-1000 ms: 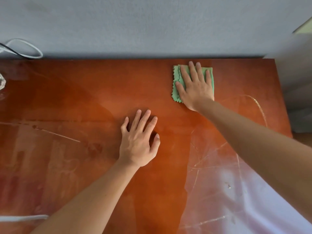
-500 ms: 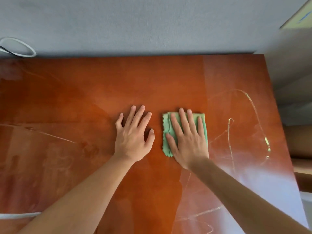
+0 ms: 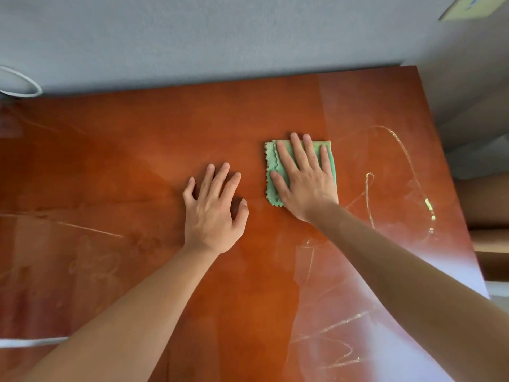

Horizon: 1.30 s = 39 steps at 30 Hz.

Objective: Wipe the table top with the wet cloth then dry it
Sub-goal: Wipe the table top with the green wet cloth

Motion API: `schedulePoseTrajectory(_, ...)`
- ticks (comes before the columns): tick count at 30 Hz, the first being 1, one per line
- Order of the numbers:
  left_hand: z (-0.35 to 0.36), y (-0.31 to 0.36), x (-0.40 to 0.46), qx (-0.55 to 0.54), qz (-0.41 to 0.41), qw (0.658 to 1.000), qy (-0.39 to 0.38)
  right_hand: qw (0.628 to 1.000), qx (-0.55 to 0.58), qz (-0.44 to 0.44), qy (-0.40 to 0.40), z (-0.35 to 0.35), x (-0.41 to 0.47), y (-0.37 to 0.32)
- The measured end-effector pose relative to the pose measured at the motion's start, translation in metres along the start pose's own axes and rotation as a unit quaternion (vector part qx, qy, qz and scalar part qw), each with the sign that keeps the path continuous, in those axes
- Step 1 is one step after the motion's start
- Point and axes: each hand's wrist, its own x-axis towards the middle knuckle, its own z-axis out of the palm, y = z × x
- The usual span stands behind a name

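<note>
My right hand (image 3: pixel 305 179) lies flat on the green cloth (image 3: pixel 329 161), fingers straight and a little spread, the palm pressing the folded pad down onto the table top (image 3: pixel 137 150); nothing is pinched or curled, I am simply bearing down on it. My left hand (image 3: pixel 213 210) rests just beside it, to its left and a little nearer me, fingers loosely spread on the bare wood, holding nothing and steadying me. The cloth sits wholly under my right palm and fingers, with its zigzag edge peeking out on the thumb side. To the right of that hand and nearer me, thin wet lines and streaks (image 3: pixel 407 166) glint on the surface, so I judge the wet wipe is under way and drying not yet begun. To do it well I should keep the pressure even across the whole palm, move in overlapping passes, and carry the cloth through those streaks rather than around them.
</note>
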Motion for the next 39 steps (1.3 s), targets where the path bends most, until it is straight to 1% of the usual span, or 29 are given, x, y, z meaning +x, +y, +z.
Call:
schedulePoseTrajectory(3,0.002,-0.001,0.0,0.002,-0.003,1.0,-0.002,1.0,0.013,0.011,0.006,0.002,-0.009,-0.003)
schedulePoseTrajectory(6,0.003,-0.001,0.0,0.001,-0.001,1.0,-0.003,0.999,0.026,0.031,0.017,0.01,-0.037,-0.014)
schedulePoseTrajectory(12,0.004,-0.003,0.0,0.008,0.002,1.0,-0.019,0.998,0.033,0.043,0.02,0.038,-0.146,-0.039)
schedulePoseTrajectory(14,0.004,-0.002,-0.001,0.004,0.004,1.0,-0.018,0.998,0.03,0.048,0.017,0.046,-0.171,-0.044)
schedulePoseTrajectory(19,0.004,-0.004,0.001,0.015,0.008,0.999,-0.029,0.998,0.017,0.054,0.007,0.042,-0.17,-0.049)
schedulePoseTrajectory(21,0.004,-0.005,0.001,0.015,0.009,0.999,-0.027,0.998,0.016,0.053,0.006,0.041,-0.157,-0.046)
schedulePoseTrajectory(25,0.003,-0.005,0.001,0.013,0.014,0.999,-0.03,0.996,0.024,0.083,0.011,0.033,-0.118,-0.042)
schedulePoseTrajectory(29,0.002,-0.005,0.0,0.005,0.011,1.0,-0.029,0.996,0.025,0.088,0.009,0.032,-0.11,-0.042)
schedulePoseTrajectory(33,0.001,-0.005,-0.001,-0.015,0.012,1.0,-0.021,0.994,0.047,0.096,0.009,0.036,-0.139,-0.052)
schedulePoseTrajectory(37,-0.003,-0.007,-0.002,-0.028,0.026,0.998,-0.045,0.996,0.048,0.079,0.015,0.054,-0.21,-0.07)
schedulePoseTrajectory(39,-0.008,-0.007,-0.003,-0.021,0.041,0.997,-0.057,0.996,0.041,0.073,0.017,0.058,-0.231,-0.072)
